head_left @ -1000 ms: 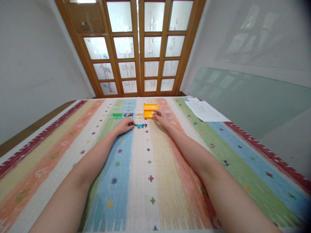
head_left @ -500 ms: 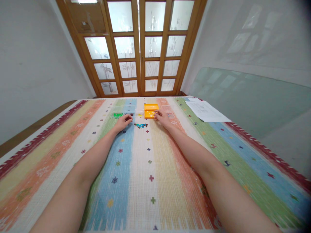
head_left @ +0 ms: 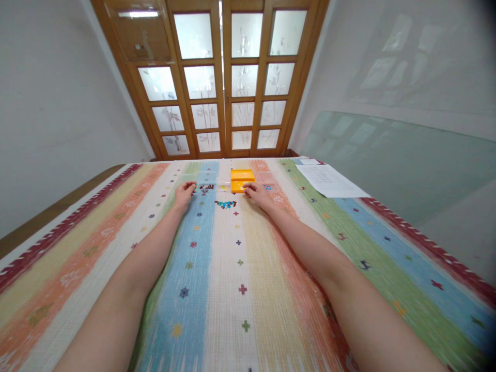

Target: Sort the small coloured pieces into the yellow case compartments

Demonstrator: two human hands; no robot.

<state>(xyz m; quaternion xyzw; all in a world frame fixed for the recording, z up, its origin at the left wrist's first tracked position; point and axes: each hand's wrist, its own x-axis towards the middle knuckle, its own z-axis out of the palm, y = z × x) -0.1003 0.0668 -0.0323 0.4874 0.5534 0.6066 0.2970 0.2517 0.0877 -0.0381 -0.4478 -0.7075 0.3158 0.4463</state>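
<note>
My left hand [head_left: 185, 195] is over the clear box holding green pieces, its fingers pinched together; what they hold, if anything, is too small to tell. Just right of it sits a clear box with dark beads [head_left: 206, 188]. My right hand [head_left: 257, 194] is at the lower right corner of the open orange box [head_left: 242, 174], fingers closed on something too small to make out. Small yellow pieces [head_left: 223, 187] lie in a clear box between them. A loose pile of blue and dark red beads [head_left: 226, 204] lies on the cloth in front of the boxes.
A striped cloth [head_left: 228, 268] covers the table. Blue pieces [head_left: 267, 188] sit in a clear box beyond my right hand. White printed paper [head_left: 329, 181] lies at the back right. Wooden glazed doors [head_left: 228, 103] stand behind the table.
My left hand has moved left, from beside the dark beads to over the green pieces. My right hand stays at the orange box. The view has tilted up slightly.
</note>
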